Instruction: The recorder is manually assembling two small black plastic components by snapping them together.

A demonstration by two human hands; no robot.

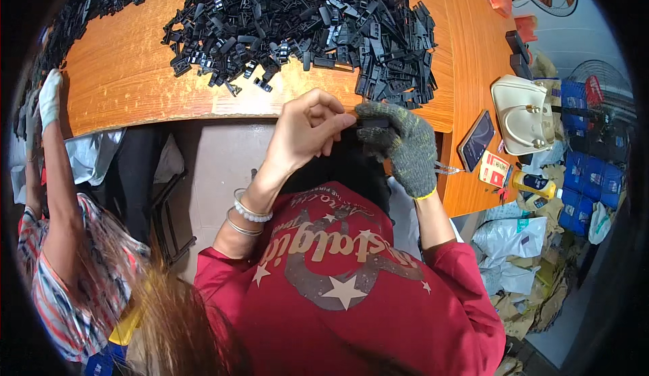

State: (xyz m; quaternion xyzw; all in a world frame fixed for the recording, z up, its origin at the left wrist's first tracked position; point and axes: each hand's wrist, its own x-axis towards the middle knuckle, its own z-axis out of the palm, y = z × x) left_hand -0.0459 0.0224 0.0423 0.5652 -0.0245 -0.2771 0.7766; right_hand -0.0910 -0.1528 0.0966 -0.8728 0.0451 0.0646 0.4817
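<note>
In front of my chest, just off the table's near edge, my two hands meet. My right hand [405, 143], in a grey knit glove with a yellow cuff, is closed around a small black plastic part [373, 123]. My left hand [307, 129] is bare, with bracelets at the wrist. Its thumb and fingers are pinched together at the left end of that part; what lies between the fingertips is too small to tell. Beyond my hands, a big heap of similar black plastic parts [291, 24] covers the middle of the wooden table [122, 85].
On the right lie a phone [476, 139], a cream handbag [519, 114], a red-and-white card [494, 168] and a yellow-capped bottle [536, 183]. Bags and blue bundles [585, 173] are piled beyond. At left a co-worker's gloved hand [51, 95] rests near more black parts [74, 11].
</note>
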